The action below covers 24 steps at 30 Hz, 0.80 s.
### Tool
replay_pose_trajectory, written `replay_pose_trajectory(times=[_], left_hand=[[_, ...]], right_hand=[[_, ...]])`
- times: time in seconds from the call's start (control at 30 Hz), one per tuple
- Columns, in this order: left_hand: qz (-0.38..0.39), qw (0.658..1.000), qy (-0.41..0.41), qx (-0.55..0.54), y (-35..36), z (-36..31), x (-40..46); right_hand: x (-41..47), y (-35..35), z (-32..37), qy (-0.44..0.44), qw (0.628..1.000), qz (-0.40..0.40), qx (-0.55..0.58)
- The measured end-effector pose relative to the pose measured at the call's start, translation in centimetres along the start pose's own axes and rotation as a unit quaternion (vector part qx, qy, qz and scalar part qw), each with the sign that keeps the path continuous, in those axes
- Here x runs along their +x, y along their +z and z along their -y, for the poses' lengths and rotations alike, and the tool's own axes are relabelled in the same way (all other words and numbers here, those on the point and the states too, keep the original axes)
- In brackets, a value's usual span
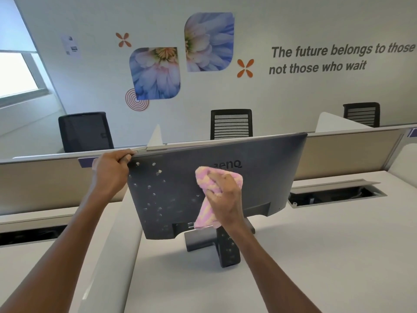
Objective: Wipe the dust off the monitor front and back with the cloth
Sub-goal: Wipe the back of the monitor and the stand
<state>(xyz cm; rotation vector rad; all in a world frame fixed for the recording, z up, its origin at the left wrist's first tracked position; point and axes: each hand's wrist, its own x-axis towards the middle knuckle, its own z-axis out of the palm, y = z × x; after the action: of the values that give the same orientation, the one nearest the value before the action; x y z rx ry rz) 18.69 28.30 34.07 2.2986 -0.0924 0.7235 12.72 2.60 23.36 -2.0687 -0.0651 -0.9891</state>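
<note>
A dark monitor (270,177) stands on the white desk with its back panel turned toward me, tilted, on a dark stand (228,251). Pale dust flecks (155,195) dot the left half of the back panel and the stand. My left hand (111,170) grips the monitor's top left corner. A pink and yellow cloth (206,206) is bunched in my right hand (225,195), which presses it against the middle of the back panel, just below the logo. The screen side is hidden from me.
The white desk (327,256) stretches around the stand. An open cable tray (334,193) sits to the right, another (31,233) at the left. A beige divider panel (352,150) runs behind the monitor, with three black office chairs (231,124) beyond it.
</note>
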Motion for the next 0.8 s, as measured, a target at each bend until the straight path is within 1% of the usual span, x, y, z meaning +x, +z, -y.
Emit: replay_pose_trajectory(times=[0.07,0.1,0.2,0.27,0.3,0.37,0.43,0.47,0.57,0.63,0.7,0.8], left_hand=[[-0.001,1.0,0.0,-0.005,0.0,0.0,0.0],[-0.002,1.0,0.002,-0.005,0.0,-0.1,0.0],[-0.005,1.0,0.003,-0.004,0.1,-0.2,0.0],[-0.004,1.0,-0.003,-0.004,0.3,-0.2,0.0],[-0.003,1.0,-0.006,-0.005,0.3,-0.1,0.1],[0.0,1.0,-0.007,0.0,0.3,0.0,0.1],[0.002,1.0,-0.005,0.0,0.2,0.2,0.1],[0.001,1.0,-0.003,0.001,0.1,0.3,0.1],[-0.003,1.0,0.0,0.006,0.2,0.5,0.4],[0.0,1.0,-0.003,0.0,0.5,0.5,0.5],[-0.003,1.0,-0.007,-0.002,0.7,0.8,0.6],[-0.009,1.0,-0.009,0.012,0.8,1.1,0.6]], right_hand=[[-1.4,-0.2,-1.4,0.006,1.0,0.017,-0.019],[-1.8,-0.6,-2.2,0.022,0.999,0.003,-0.024],[-1.2,-2.0,-3.3,0.069,0.995,-0.072,-0.027],[-0.3,-2.1,-2.5,0.063,0.994,-0.086,-0.02],[-0.1,-1.7,-1.9,0.051,0.996,-0.073,-0.011],[-0.8,-0.5,-1.3,0.025,1.0,-0.017,-0.001],[-2.3,0.3,-1.7,0.022,0.999,0.024,-0.005],[-2.9,0.4,-2.3,0.034,0.999,0.02,-0.004],[-3.0,0.2,-3.3,0.077,0.996,-0.046,0.0],[-2.1,0.2,-2.6,0.067,0.995,-0.071,0.0],[-1.6,0.7,-1.7,0.048,0.997,-0.065,0.003],[-2.4,2.1,-1.0,0.014,1.0,0.006,0.002]])
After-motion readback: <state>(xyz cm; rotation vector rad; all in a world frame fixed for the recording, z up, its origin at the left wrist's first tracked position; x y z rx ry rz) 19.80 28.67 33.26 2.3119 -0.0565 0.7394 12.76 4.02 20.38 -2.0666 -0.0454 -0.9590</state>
